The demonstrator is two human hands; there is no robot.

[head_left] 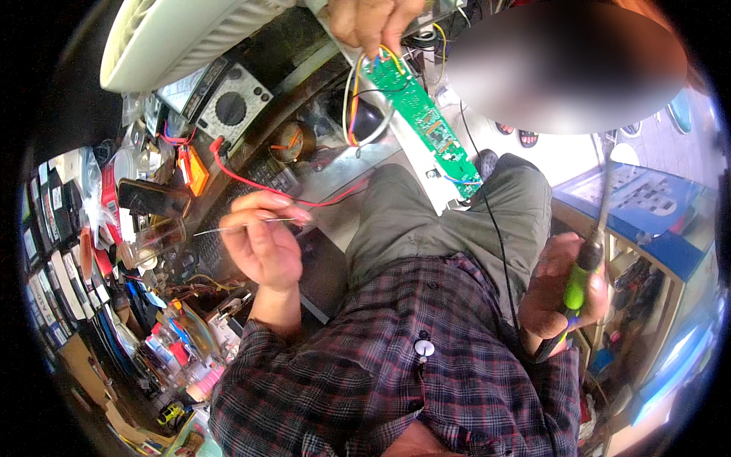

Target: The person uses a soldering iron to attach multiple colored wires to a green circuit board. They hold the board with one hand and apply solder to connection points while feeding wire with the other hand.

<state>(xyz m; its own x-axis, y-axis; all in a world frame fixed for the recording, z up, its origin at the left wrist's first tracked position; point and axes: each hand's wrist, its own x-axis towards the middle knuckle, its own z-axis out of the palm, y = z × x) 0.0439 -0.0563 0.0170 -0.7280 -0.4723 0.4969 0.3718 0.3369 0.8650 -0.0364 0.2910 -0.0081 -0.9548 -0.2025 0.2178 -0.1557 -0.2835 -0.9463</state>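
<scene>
My left hand point(263, 247) is closed in a pinch on a thin silvery solder wire point(209, 230), whose tip pokes out past the fingers. In my right hand point(548, 297) is a soldering iron point(581, 283) with a green and black handle, its metal shaft pointing up and away from me. Above my lap, a long green circuit board point(430, 122) lies in a white plastic frame point(442, 194). Another person's hand point(373, 23) grips the far end of it, where several coloured wires point(354, 99) loop out. Both my hands are apart from the board.
A multimeter point(232, 103) stands at the far left, with a red test lead point(244, 179) trailing from it. A dark phone point(152, 198), an orange piece point(194, 171) and crowded boxes point(65, 282) fill the left side. A glass-topped case point(640, 206) stands at right.
</scene>
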